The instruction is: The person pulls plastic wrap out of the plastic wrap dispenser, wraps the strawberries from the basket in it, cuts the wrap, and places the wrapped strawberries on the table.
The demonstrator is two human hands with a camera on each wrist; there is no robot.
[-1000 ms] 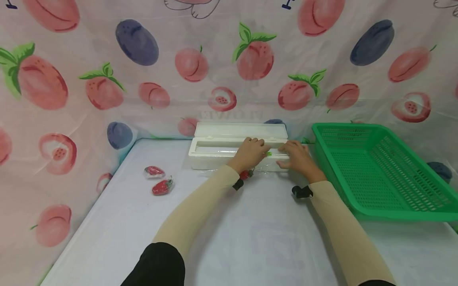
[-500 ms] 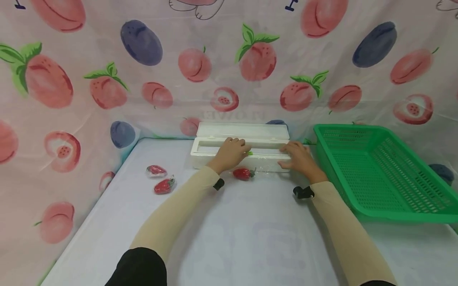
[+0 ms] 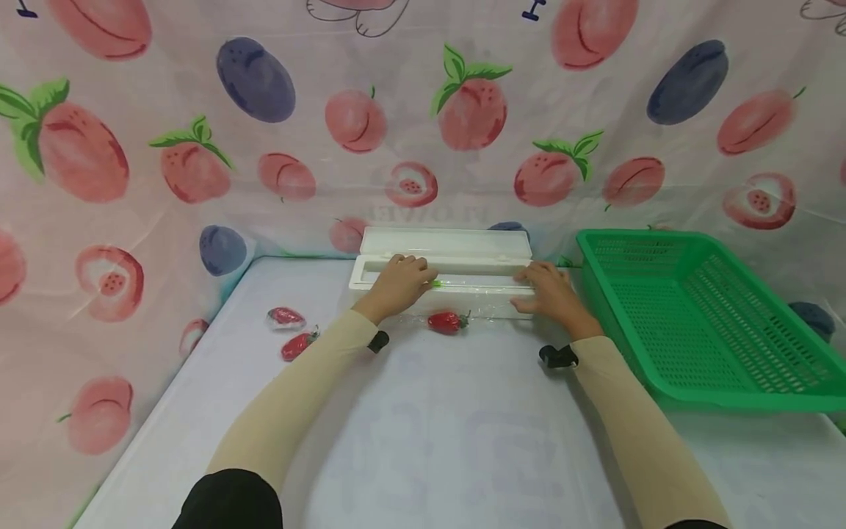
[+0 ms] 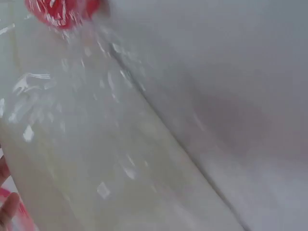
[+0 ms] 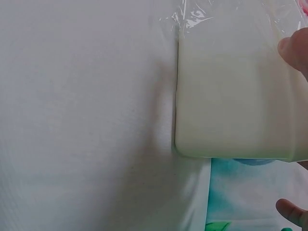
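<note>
A white cling film dispenser [image 3: 485,303] stands at the back of the table with its lid [image 3: 446,241] raised. Fingers of my left hand [image 3: 396,285] pinch the small green slide cutter [image 3: 435,283] on the front rail, left of the middle. My right hand [image 3: 554,295] holds the dispenser's right end, its thumb [image 5: 296,50] against the front face. Clear cling film [image 4: 96,125] hangs down that face, wrinkled and shiny. At its lower edge lies a red strawberry [image 3: 447,322] with a green stem, partly under film in the left wrist view.
To the left lie two film-wrapped strawberries, one farther back [image 3: 286,317] and one nearer [image 3: 299,346], partly behind my left sleeve. A green plastic basket [image 3: 651,382] stands on the right. A fruit-print cloth [image 3: 423,110] hangs behind the table.
My left hand has slid leftward along the rail with the green slide cutter, uncovering the strawberry in front of the dispenser. My right hand has stayed at the right end.
</note>
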